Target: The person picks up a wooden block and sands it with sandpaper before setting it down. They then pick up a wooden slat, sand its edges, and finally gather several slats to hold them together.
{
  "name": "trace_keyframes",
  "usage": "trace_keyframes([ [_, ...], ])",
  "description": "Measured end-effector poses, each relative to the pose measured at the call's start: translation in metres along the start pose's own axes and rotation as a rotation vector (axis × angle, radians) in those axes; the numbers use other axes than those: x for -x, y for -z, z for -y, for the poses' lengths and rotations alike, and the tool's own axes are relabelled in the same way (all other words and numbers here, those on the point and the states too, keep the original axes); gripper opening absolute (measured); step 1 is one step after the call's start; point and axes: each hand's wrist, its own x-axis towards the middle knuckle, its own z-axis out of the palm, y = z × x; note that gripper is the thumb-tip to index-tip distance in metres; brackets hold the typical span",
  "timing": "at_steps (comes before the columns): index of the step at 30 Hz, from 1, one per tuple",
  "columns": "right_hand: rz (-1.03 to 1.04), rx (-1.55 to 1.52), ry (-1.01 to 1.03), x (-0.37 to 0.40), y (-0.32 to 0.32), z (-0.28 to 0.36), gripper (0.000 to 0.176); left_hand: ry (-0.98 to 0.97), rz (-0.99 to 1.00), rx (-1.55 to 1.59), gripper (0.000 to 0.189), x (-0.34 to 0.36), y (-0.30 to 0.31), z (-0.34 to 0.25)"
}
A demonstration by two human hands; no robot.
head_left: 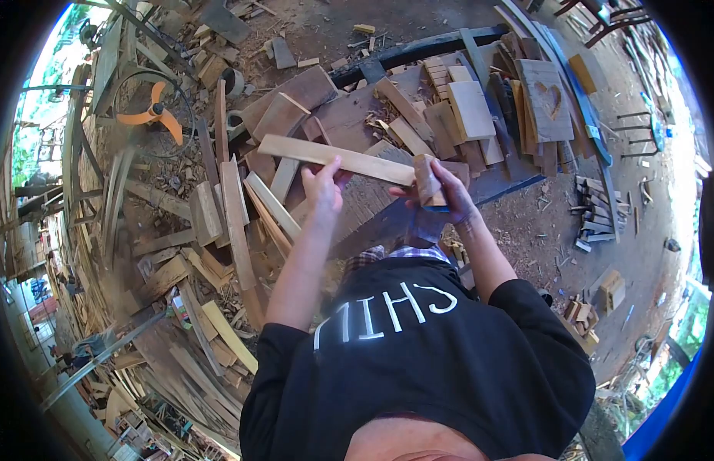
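A long, pale wooden slat runs across in front of my chest, raised above the pile. My left hand grips it near the middle, thumb on the upper face and fingers curled beneath. At the slat's right end, my right hand is wrapped around a short wooden block with a darker, rough face. The block overlaps the slat's end; whether they touch cannot be made out. Some fingers of the right hand are hidden behind the block. Below both hands lies a broad board surface.
Stacked boards and blocks lie ahead, beside a panel with a heart-shaped cut. An orange-bladed fan stands at the left. Long planks lean close to my left arm. Wood scraps are piled on the ground at the right.
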Motion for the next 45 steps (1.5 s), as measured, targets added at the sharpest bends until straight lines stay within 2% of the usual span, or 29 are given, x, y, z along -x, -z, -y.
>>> trace_keyframes([
  [1,-0.042,0.027,0.007,-0.001,-0.008,0.0,0.059,0.001,0.009,0.001,0.038,0.013,-0.004,0.0],
  [3,-0.118,0.053,0.046,-0.009,0.011,0.0,0.055,-0.056,0.223,0.035,0.049,0.038,-0.008,-0.002],
  [4,-0.149,0.055,0.064,-0.011,0.025,0.002,0.055,-0.128,0.348,-0.076,0.042,0.05,-0.007,-0.004],
  [5,-0.181,0.057,0.082,-0.011,0.039,0.004,0.055,-0.125,0.363,-0.073,0.042,0.061,-0.005,-0.009],
  [7,-0.197,0.053,0.107,-0.006,0.05,0.014,0.056,-0.051,0.757,-0.164,0.041,0.079,-0.001,-0.025],
  [8,-0.13,0.078,0.166,-0.002,0.059,0.022,0.059,-0.057,0.764,-0.158,0.041,0.081,0.003,-0.032],
  [9,-0.062,0.102,0.22,0.002,0.067,0.031,0.063,0.161,0.88,-0.016,0.046,0.082,0.009,-0.039],
  [10,-0.026,0.141,0.18,0.006,0.065,0.043,0.063,0.381,0.985,0.128,0.054,0.09,0.002,-0.052],
  [11,-0.022,0.146,0.176,0.006,0.063,0.051,0.063,0.682,0.938,0.265,0.067,0.093,-0.007,-0.069],
  [14,-0.057,0.548,0.244,0.002,0.033,0.074,0.062,0.765,0.975,0.24,0.067,0.09,-0.016,-0.074],
  [15,-0.055,0.553,0.241,-0.005,0.031,0.078,0.062,0.606,1.001,-0.107,0.063,0.081,-0.016,-0.07],
  [16,-0.146,0.592,0.211,-0.013,0.027,0.081,0.06,0.436,1.003,-0.451,0.06,0.073,-0.013,-0.064],
  [17,-0.238,0.629,0.182,-0.019,0.024,0.081,0.058,0.432,1.005,-0.448,0.06,0.063,-0.008,-0.053],
  [18,-0.239,0.633,0.182,-0.022,0.025,0.078,0.058,0.378,0.925,-0.5,0.056,0.049,0.002,-0.034],
  [19,-0.357,0.671,0.265,-0.025,0.03,0.072,0.054,0.325,0.845,-0.551,0.053,0.034,0.013,-0.013],
  [20,-0.477,0.706,0.35,-0.027,0.035,0.065,0.049,0.326,0.849,-0.55,0.053,0.015,0.031,0.017],
  [21,-0.602,0.737,0.436,-0.027,0.037,0.057,0.045,0.08,0.758,-0.687,0.048,-0.002,0.052,0.052],
  [22,-0.609,0.735,0.41,-0.02,0.031,0.048,0.047,-0.164,0.658,-0.813,0.043,-0.006,0.066,0.072],
  [23,-0.708,0.871,0.397,-0.017,0.034,0.036,0.048,-0.154,0.667,-0.81,0.043,-0.001,0.07,0.076],
  [25,-0.789,1.193,0.396,-0.018,0.05,-0.001,0.05,-0.602,0.469,-1.043,0.039,0.013,0.074,0.075],
  [27,-0.941,1.426,0.437,-0.015,0.026,-0.024,0.052,-0.617,0.427,-1.143,0.036,0.023,0.073,0.065],
  [29,-1.03,1.622,0.369,-0.025,0.02,-0.042,0.05,-0.703,0.313,-1.405,0.033,0.027,0.074,0.062],
  [30,-1.06,1.666,0.341,-0.028,0.007,-0.049,0.045,-0.706,0.324,-1.399,0.033,0.026,0.076,0.063],
  [32,-1.073,1.716,0.414,-0.037,-0.001,-0.062,0.044,-0.901,0.297,-1.482,0.035,0.02,0.079,0.064],
  [37,-1.176,1.997,0.641,-0.071,0.003,-0.09,0.043,-1.147,0.416,-1.315,0.049,0.004,0.078,0.064],
  [39,-1.264,2.087,0.596,-0.08,-0.01,-0.105,0.038,-1.075,0.506,-1.425,0.051,-0.003,0.079,0.063],
  [40,-1.266,2.127,0.642,-0.08,-0.017,-0.114,0.035,-1.098,0.527,-1.404,0.051,-0.003,0.08,0.064],
  [43,-1.203,2.176,0.588,-0.08,-0.024,-0.132,0.029,-1.102,0.532,-1.493,0.057,-0.012,0.079,0.062],
  [45,-1.32,2.223,0.629,-0.089,-0.003,-0.111,0.024,-1.062,0.575,-1.445,0.057,-0.012,0.08,0.069],
])
